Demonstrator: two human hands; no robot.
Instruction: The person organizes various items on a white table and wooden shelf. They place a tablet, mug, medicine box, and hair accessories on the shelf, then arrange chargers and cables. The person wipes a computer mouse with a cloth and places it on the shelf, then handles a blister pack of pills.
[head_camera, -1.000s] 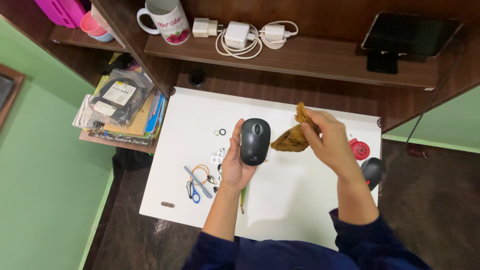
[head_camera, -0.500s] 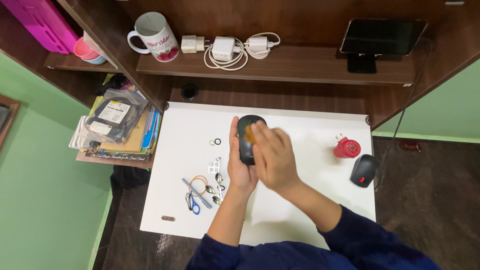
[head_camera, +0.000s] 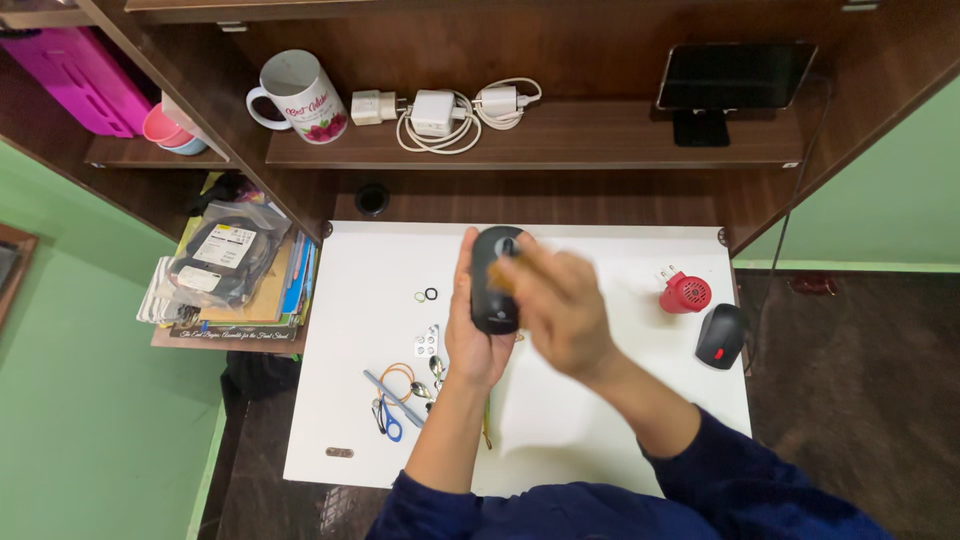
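1. My left hand (head_camera: 470, 335) cups the dark grey mouse (head_camera: 494, 283) from its left side, fingers closed round the body; it sits above the white board (head_camera: 600, 420), near the board's middle.
2. My right hand (head_camera: 560, 305) is closed on a brown cloth (head_camera: 500, 272), pressing it on the mouse's top; a second ago it held the cloth off to the right, so wiping is now under way.
3. Left of the mouse lie two small rings (head_camera: 426, 295) and the scissors (head_camera: 385, 415); right of it, a red plug (head_camera: 685, 293) and a second black mouse (head_camera: 720, 337).
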